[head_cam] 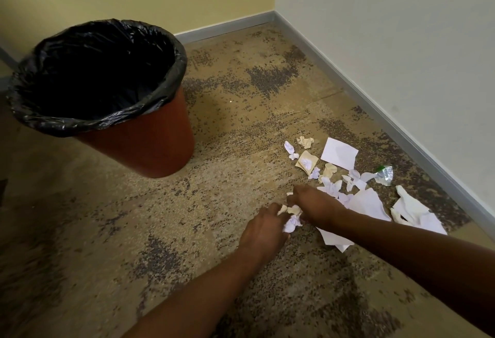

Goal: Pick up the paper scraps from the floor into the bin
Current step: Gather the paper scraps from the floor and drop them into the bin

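Note:
Several white and cream paper scraps point(338, 153) lie scattered on the speckled carpet near the right wall. My left hand point(263, 229) is down at the pile's near edge with its fingers closed on small crumpled scraps point(292, 223). My right hand point(314, 203) is just beyond it, fingers curled over a small cream scrap, resting on the pile. The bin point(150, 147), orange-red with a black liner, stands open to the left, well apart from both hands.
A crumpled clear plastic wrapper point(385, 175) with a green spot lies among the scraps by the wall. Grey skirting point(375, 102) runs along both walls, which meet in a corner at the back. Bare carpet point(230, 112) lies between the bin and the pile.

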Motion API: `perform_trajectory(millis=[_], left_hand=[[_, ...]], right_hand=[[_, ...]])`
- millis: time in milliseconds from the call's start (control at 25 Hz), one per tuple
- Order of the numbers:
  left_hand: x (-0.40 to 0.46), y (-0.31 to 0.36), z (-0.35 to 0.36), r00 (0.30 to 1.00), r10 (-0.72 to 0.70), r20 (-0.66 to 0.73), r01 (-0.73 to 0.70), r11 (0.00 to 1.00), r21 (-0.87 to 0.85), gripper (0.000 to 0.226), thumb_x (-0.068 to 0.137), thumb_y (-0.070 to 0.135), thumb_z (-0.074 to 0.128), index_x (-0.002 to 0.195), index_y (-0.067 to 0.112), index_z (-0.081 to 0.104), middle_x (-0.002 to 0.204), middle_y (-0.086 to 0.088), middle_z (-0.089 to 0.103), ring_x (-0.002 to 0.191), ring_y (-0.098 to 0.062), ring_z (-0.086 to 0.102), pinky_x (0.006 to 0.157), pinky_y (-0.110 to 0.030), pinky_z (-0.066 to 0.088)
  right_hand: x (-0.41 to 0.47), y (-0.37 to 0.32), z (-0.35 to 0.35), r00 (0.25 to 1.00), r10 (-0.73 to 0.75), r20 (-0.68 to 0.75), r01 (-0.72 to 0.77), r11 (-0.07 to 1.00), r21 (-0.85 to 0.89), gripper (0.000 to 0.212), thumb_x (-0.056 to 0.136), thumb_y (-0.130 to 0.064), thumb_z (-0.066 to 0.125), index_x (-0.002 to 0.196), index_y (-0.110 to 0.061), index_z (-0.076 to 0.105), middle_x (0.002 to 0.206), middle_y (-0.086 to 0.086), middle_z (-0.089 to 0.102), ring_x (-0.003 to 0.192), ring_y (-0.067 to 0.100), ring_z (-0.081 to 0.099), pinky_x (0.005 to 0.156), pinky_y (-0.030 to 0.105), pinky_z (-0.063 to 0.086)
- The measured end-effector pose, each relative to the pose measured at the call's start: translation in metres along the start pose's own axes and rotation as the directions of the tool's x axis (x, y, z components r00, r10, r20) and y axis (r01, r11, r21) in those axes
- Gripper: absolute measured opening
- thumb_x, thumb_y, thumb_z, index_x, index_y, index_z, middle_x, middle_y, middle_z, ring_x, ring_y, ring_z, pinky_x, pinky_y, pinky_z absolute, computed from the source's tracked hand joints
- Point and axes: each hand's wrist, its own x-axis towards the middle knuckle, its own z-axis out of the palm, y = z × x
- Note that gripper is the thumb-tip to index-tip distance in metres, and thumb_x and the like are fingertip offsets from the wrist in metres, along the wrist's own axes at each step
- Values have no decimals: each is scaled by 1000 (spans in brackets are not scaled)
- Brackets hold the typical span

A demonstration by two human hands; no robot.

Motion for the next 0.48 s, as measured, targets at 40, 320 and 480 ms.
perform_trajectory(millis=[40,320,480], left_hand=[[1,1,2,1000,-20,-19,19,999,-45,46,93,30,64,136,22,55,136,-4,50,115,-30,55,87,-44,53],[1,2,-28,964,-235,-126,182,925,-332,27,95,39,58,98,12,62,96,-8,64,86,-28,63,65,-34,46],[-6,-3,-75,931,-261,-254,161,921,-354,20,95,33,61,97,13,60,89,-2,59,77,-21,59,62,-34,48]], right_hand=[[-2,-3,2,1000,13,-10,-13,1000,-2,34,86,-9,61,119,-19,60,113,11,54,105,28,54,82,37,50],[-1,-14,-18,994,42,-101,-20,978,208,16,78,-13,65,89,-23,72,87,2,66,81,20,61,65,27,40],[10,-32,-64,975,37,-219,42,939,343,11,71,-13,73,74,-23,70,73,-5,69,69,15,62,60,27,43]])
